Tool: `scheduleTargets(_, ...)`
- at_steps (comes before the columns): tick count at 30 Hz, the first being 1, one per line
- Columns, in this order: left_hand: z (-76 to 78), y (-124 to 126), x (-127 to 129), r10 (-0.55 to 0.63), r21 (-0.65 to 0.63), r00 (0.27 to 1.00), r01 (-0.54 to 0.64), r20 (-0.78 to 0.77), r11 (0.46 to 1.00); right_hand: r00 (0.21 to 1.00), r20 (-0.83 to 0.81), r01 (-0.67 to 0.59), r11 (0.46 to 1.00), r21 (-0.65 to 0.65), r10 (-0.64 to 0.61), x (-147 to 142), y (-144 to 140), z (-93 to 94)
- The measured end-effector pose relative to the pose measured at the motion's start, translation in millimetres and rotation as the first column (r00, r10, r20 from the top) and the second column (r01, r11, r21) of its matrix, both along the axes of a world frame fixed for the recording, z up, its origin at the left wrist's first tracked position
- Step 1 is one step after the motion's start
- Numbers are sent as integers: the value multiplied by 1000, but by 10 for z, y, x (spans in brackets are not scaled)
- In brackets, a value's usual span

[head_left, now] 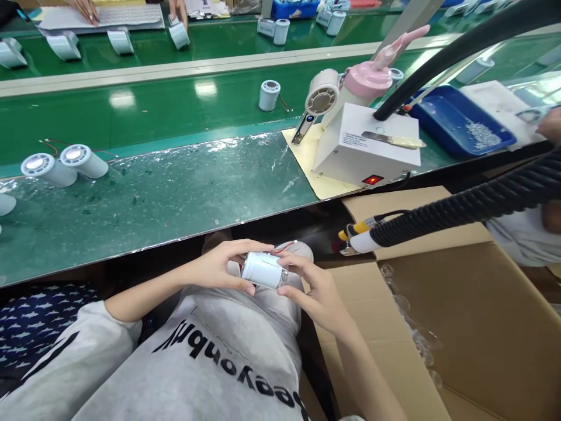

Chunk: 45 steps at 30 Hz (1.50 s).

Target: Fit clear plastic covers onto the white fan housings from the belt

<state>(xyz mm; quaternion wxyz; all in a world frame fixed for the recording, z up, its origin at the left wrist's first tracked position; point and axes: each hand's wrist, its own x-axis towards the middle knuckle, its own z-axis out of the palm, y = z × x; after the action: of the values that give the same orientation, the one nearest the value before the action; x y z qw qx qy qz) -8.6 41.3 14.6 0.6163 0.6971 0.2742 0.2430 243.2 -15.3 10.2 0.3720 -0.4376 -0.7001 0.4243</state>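
Over at the far left of the worktop (pixel 144 204), 2 white cylinders (pixel 65 165) lie on their sides. Below its edge, above the lap, the left hand (pixel 219 266) and right hand (pixel 313 286) both grip a small white cylinder housing (pixel 264 270), 1 at each end, thin red wires trailing from its top. It looks light, rigid and smooth, probably best held round the barrel, clear of the wires. Further right, a white box unit (pixel 366 149) stands on the worktop. Beyond it a blue tray (pixel 438 126) holds small clear parts, and an open cardboard box (pixel 473 327) contains what seem clear pieces along its wall.
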Motion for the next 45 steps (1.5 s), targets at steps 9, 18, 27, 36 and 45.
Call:
scheduleTargets(9, -10, -1, 0, -72, 136, 997, 67, 30, 988, 976, -215, -25, 952, -304, -43, -15, -15, 36)
scheduleTargets(18, -46, -11, -33, -93, 159, 996, 91, 8, 983, 933, -340, -84, 853, -515, -114, -84, 39, 15)
scheduleTargets(27, -71, -17, -43, -111, 232, 992, 97, 51, 968, 880, -410, -123, 718, -685, -241, -174, 31, -99)
scheduleTargets(36, -99, -24, -52, -112, 249, 991, 92, 70, 964, 835, -470, -275, 523, -807, -285, -245, 35, -120)
scheduleTargets(45, 64, -107, -1, -12, 17, 1000, 12, -20, 1000, 929, -328, -91, 752, -653, -173, -209, -73, -177)
